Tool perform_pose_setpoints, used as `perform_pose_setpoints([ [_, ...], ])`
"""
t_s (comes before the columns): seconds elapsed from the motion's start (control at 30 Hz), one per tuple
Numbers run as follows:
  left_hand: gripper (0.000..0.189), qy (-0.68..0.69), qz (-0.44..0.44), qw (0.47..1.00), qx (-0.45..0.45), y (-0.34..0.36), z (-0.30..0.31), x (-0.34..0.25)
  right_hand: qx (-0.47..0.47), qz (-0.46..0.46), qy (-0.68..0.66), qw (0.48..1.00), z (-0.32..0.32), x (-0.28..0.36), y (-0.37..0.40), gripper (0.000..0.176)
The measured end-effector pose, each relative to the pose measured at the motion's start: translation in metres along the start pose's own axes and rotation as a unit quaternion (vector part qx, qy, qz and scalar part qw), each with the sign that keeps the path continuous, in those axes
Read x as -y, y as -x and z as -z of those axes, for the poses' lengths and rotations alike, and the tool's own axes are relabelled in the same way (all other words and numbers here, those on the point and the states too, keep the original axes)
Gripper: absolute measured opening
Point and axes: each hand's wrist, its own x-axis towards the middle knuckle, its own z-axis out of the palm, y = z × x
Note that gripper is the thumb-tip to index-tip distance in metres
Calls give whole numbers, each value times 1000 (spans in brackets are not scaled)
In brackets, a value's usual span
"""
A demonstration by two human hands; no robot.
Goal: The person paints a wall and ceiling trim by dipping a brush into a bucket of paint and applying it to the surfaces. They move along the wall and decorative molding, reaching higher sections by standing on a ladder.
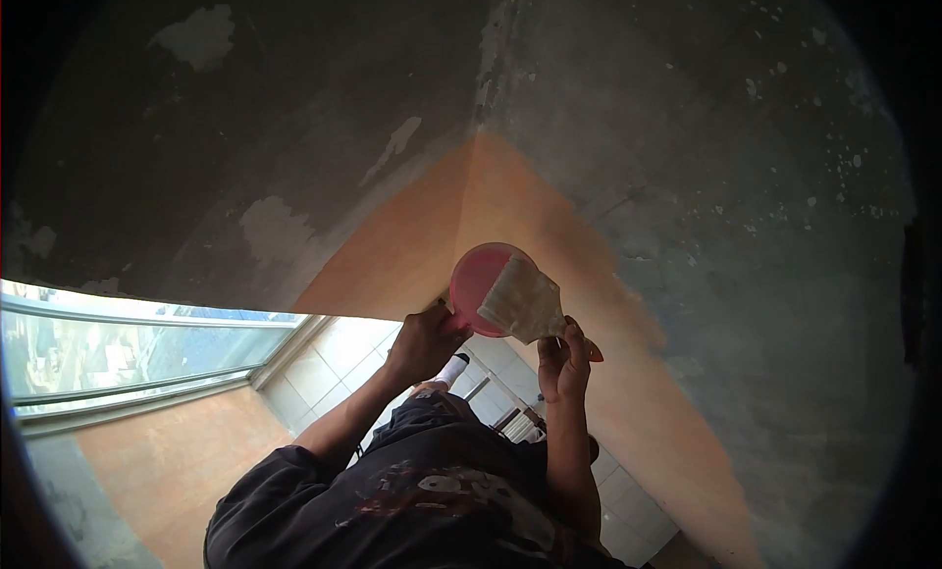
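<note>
My left hand [422,345] is closed round the short handle of a round pink dipper [476,275], held up in front of the wall corner. Over the dipper's right side lies a wide flat paintbrush [525,302], its pale broad end hiding part of the opening. My right hand [564,365] grips the brush by its handle, and an orange handle tip sticks out past the fingers. How much the dipper contains cannot be made out.
Two grey patchy walls [765,177] meet ahead, with an orange coated area [510,191] round their corner. At left is a window [128,348] above another orange-coated section [186,451]. Below are white floor tiles [314,378] and a ladder-like frame [510,422], partly hidden by my body.
</note>
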Motion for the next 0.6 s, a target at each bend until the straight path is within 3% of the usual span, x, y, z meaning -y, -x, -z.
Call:
perform_pose_setpoints([
  [0.17, 28, 8, 4, 1000, -7, 0, 7, -11, 25, 1, -49, 998, -11, -3, 1, 29],
  [0.3, 27, 13, -40, 998, -49, 1, 9, -14, 54, 24, -92, 994, -33, 5, 3, 26],
  [0.37, 30, 31, -13, 999, -23, 2, 12, -14, 70, 33, -97, 992, -50, 13, 2, 23],
  [0.43, 34, 22, -12, 999, -20, -4, 5, -11, 120, 84, -62, 987, -70, 31, -2, 21],
  [0.5, 36, 15, 2, 1000, -17, -6, 6, -17, 107, 121, -49, 986, -108, 52, 1, 20],
  [0.6, 38, 23, -5, 1000, -15, -10, 6, -17, 94, 282, 96, 950, -165, 92, 4, 23],
])
